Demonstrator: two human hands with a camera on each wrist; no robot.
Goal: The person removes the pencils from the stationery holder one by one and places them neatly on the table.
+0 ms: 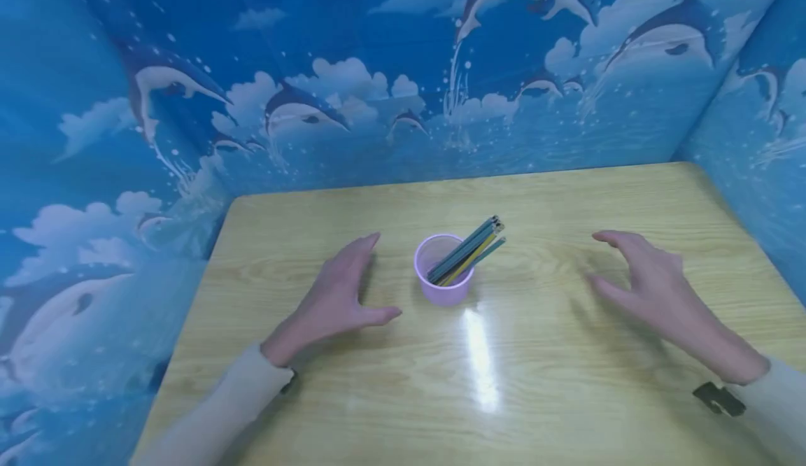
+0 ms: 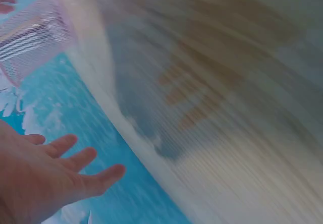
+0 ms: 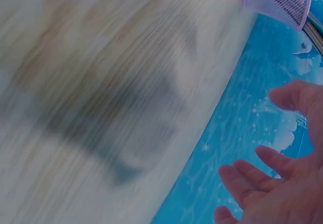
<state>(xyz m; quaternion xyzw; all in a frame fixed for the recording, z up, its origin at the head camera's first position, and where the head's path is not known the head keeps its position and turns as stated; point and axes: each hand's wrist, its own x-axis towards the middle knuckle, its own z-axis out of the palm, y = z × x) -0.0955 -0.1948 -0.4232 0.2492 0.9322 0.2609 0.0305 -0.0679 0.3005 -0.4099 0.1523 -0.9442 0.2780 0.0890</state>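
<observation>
Left grip (image 1: 334,291), spread apart, is near the purple cup (image 1: 444,295) of pencils (image 1: 464,252); right grip (image 1: 658,287), also apart, farther right.

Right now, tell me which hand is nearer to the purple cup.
Left. The left hand is close beside the purple cup, on its left, not touching it; the right hand is farther off to its right.

One left hand (image 1: 334,297), one right hand (image 1: 658,287), one cup (image 1: 444,297), one table (image 1: 548,354); several pencils (image 1: 464,252), count unclear.
</observation>
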